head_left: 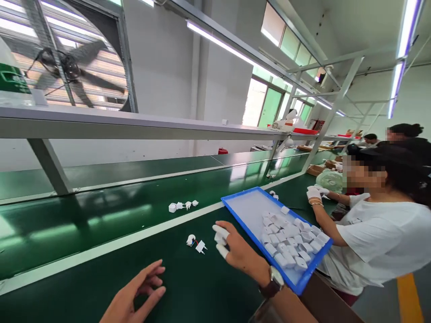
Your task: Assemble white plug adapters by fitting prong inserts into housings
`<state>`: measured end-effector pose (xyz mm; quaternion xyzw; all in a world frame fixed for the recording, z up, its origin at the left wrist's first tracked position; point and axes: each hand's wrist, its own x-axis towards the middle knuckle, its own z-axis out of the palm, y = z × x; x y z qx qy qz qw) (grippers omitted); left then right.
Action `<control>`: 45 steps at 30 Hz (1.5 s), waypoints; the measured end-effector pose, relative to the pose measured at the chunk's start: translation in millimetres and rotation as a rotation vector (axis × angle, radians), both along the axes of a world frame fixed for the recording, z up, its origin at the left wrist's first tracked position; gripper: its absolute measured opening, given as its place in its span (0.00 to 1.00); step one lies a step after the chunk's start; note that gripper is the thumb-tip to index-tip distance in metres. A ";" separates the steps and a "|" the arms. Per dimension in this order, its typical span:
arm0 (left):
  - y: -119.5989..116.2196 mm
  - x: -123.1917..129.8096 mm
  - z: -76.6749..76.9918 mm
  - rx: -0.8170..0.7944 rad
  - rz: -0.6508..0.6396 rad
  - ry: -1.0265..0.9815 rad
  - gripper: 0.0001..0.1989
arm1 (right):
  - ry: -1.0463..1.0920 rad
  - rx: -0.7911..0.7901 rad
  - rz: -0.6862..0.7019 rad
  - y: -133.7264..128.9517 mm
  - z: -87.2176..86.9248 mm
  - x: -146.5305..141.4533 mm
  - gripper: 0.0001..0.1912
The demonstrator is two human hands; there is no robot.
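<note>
Over the dark green work surface, my left hand hovers with its fingers apart and nothing in them. My right hand has white covers on some fingertips and a watch at the wrist. Its fingers are spread and hold nothing. Between and just beyond my hands lies a small white plug piece with metal pins, with thin coloured wires running to a rounded white part. A blue-rimmed tray, heaped with white plastic housings, sits beside my right hand.
Several small white pieces stand in a row on the green belt, past a pale strip. A co-worker in white gloves works at the right. A shelf spans above the belt; a large fan is behind it.
</note>
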<state>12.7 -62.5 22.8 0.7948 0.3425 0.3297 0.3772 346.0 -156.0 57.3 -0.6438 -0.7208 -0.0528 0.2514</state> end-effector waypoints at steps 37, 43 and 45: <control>-9.3 -5.2 12.8 0.080 0.313 -0.297 0.21 | 1.407 -0.452 0.448 105.6 -6.2 -157.9 0.18; -7.4 -3.4 18.0 -0.290 0.199 -0.572 0.18 | 1.256 -0.288 0.516 88.5 -13.6 -154.2 0.24; -6.0 -1.9 17.0 -0.401 0.187 -0.581 0.22 | 1.127 -0.281 0.580 83.3 -18.5 -152.4 0.21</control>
